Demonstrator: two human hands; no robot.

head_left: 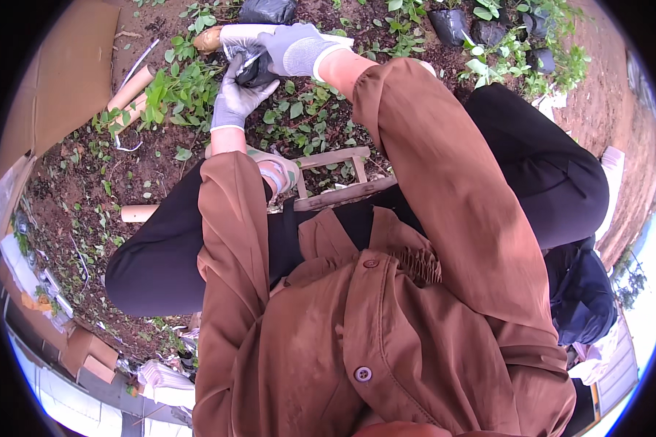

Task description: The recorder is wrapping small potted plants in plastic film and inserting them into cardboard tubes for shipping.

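Observation:
Both my hands wear pale grey gloves and meet at a small black plastic bag (256,73) above the soil. My left hand (240,100) cups the bag from below, thumb stretched along its near side and fingers up its left side. My right hand (293,48) comes from the right, palm down, with its fingers closed at the bag's upper edge. What lies under those fingertips is hidden. Just behind the hands lies a pale tube-shaped roll (244,33) with a brownish left end, partly covered by my right hand.
Leafy green plants (178,95) surround the hands. Black bagged seedlings (450,27) stand at the far right, and another black bag (267,10) lies straight ahead. Cardboard (76,65) and cardboard tubes (131,87) are at left. A low wooden stool frame (335,156) sits between my legs.

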